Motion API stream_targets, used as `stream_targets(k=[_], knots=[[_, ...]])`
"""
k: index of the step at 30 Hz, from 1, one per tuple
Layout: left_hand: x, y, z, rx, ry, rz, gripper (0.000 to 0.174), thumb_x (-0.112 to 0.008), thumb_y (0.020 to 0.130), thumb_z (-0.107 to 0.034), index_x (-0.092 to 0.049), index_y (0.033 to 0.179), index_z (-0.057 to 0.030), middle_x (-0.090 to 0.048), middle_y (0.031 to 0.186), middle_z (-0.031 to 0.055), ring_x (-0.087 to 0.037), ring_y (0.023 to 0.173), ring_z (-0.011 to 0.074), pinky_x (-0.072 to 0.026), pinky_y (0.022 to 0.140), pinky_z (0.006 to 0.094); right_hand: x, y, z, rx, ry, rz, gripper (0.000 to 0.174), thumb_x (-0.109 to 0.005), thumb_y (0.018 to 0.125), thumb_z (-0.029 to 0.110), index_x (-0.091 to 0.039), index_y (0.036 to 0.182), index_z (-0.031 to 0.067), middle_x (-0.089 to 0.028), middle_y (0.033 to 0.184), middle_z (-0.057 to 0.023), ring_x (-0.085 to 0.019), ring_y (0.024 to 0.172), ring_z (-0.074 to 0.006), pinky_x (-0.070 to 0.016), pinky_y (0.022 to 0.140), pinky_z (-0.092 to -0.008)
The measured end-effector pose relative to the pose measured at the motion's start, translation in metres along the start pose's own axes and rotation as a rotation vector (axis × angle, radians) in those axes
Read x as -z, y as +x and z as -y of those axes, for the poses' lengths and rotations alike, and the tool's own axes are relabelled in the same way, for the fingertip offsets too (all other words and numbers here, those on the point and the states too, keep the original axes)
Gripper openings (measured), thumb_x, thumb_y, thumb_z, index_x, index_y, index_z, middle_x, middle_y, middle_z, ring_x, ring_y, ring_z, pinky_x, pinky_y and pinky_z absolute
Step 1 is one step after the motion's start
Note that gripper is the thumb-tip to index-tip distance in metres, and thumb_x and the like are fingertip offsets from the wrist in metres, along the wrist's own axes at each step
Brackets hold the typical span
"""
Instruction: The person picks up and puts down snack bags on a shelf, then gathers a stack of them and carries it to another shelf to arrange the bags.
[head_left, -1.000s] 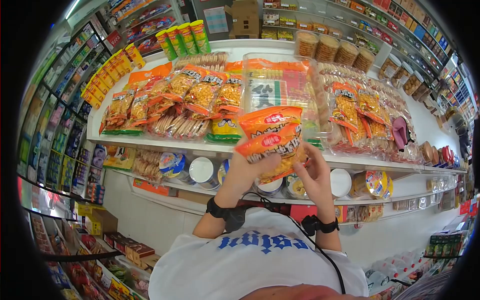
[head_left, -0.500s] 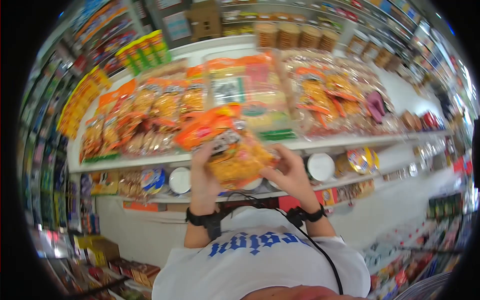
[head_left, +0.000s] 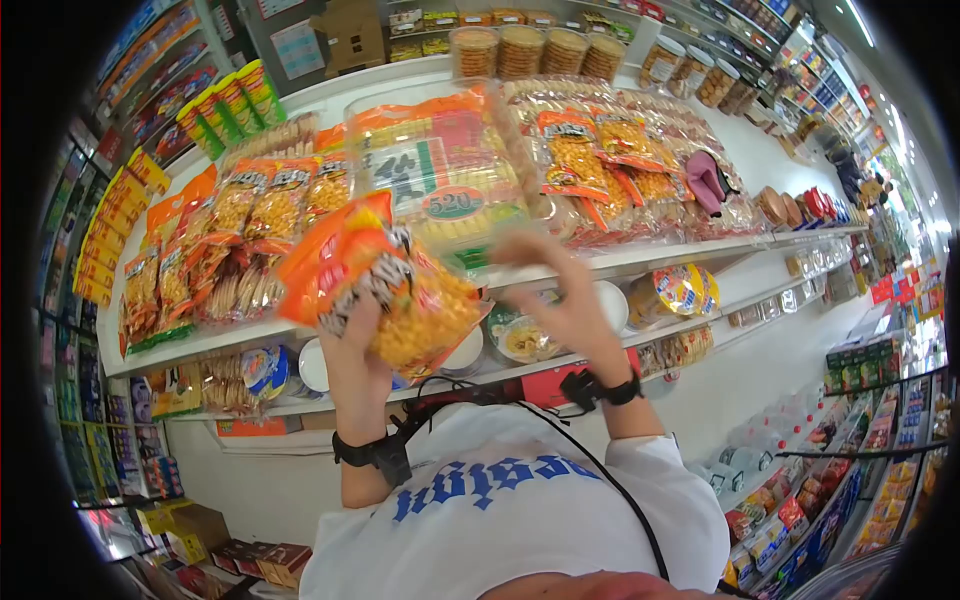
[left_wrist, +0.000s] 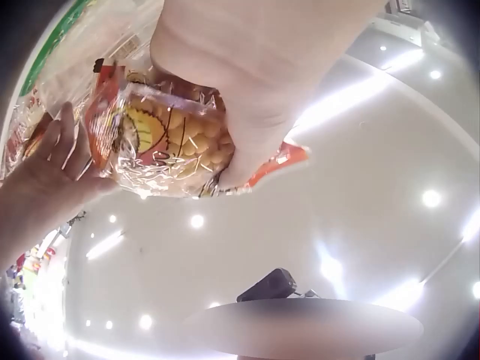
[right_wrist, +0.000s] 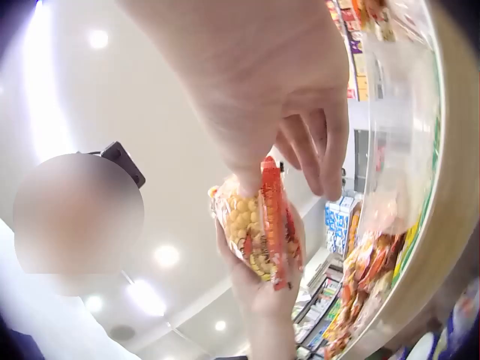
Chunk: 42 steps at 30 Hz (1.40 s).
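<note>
Up high, the left hand (head_left: 355, 350) grips the orange snack bag (head_left: 385, 290) just before the shelf edge (head_left: 690, 250) — air all around. Right hand (head_left: 560, 305) touches its side, fingers loose, blurry — bag's back hidden.

shelf (head_left: 700, 250) crammed — clear tub (head_left: 440, 170) foremost, bags (head_left: 270, 205) alongside

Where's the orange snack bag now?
Head view, left of centre: the left hand grips the orange snack bag in front of the shelf edge, below the clear pack marked 520, right hand at its right end.
</note>
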<state>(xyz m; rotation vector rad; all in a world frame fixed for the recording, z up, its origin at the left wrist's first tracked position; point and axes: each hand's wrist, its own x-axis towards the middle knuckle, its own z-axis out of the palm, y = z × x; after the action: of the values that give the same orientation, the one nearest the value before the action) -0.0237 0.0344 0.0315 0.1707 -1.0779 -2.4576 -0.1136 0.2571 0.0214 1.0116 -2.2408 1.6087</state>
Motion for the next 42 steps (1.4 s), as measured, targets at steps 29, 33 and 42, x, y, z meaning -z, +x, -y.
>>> stream_targets(k=[29, 33, 42], knots=[[0.013, 0.031, 0.02, 0.122, -0.074, 0.011, 0.039, -0.061, 0.096, -0.007, -0.048, 0.133, 0.0001, -0.064, 0.121, 0.01, -0.066, 0.109, 0.02, -0.057, 0.089, 0.0361, -0.036, 0.005, 0.036, 0.448, -0.353, 0.132, 0.055, -0.077, 0.075, 0.004, -0.068, 0.129, 0.0094, -0.06, 0.135, -0.0156, -0.053, 0.131, -0.0357, -0.0424, 0.11, -0.0478], [0.009, 0.027, 0.027, 0.152, 0.081, -0.016, 0.043, -0.06, 0.096, -0.005, -0.045, 0.136, -0.0008, -0.064, 0.12, 0.0096, -0.066, 0.103, 0.0175, -0.0569, 0.085, 0.0346, -0.034, 0.0, 0.037, 0.243, -0.172, 0.115, 0.06, -0.082, 0.074, 0.009, -0.066, 0.131, 0.011, -0.055, 0.14, -0.0165, -0.05, 0.133, -0.0362, -0.0395, 0.113, -0.0487], [0.008, 0.021, 0.051, 0.084, -0.008, 0.053, 0.042, -0.05, 0.103, -0.013, -0.038, 0.144, -0.0065, -0.061, 0.127, 0.0122, -0.064, 0.11, 0.0203, -0.0549, 0.09, 0.0376, -0.048, 0.011, 0.042, 0.229, -0.107, 0.078, 0.075, -0.085, 0.077, 0.016, -0.055, 0.146, 0.0136, -0.03, 0.161, -0.0217, -0.04, 0.144, -0.04, -0.0381, 0.114, -0.0469]])
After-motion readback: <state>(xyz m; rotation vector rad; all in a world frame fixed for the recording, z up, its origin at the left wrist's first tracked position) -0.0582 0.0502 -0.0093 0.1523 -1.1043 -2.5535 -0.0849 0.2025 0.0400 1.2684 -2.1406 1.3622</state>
